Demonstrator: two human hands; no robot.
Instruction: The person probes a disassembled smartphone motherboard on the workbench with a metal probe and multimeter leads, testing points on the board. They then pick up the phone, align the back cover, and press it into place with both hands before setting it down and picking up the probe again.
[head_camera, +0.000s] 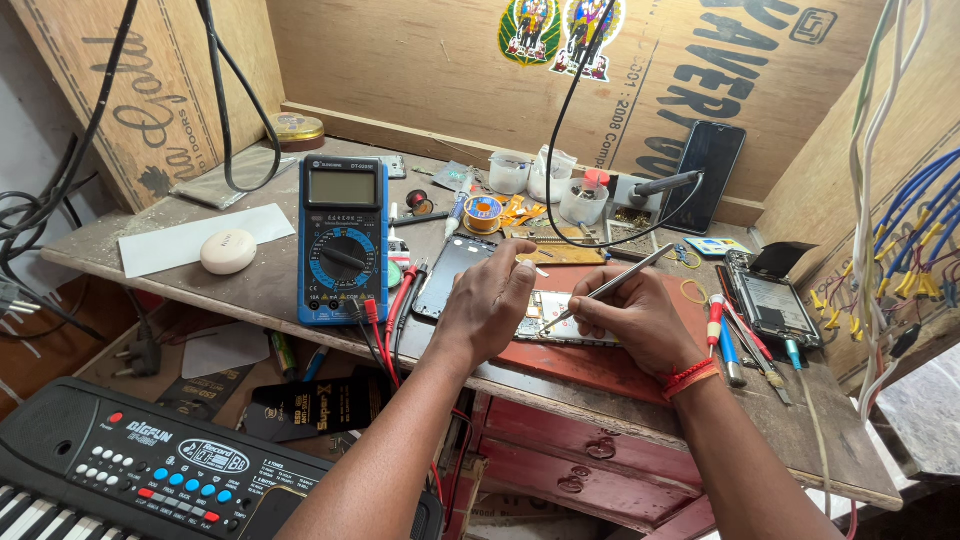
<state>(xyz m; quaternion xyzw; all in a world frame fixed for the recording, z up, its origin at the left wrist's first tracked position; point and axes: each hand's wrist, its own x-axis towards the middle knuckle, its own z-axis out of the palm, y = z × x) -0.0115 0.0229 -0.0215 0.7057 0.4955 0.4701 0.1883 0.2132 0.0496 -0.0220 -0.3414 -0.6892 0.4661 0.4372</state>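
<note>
Steel tweezers sit pinched in my right hand, tips down on the opened phone that lies on the red mat at the bench's near edge. My left hand presses flat on the phone's left end, fingers curled, holding nothing else. I judge this as the picking step on the exposed board: a small part is being lifted or seated, too small for me to make out. The next move calls for a steady wrist and a light pinch. The blue multimeter stands just left, its leads trailing off the edge.
</note>
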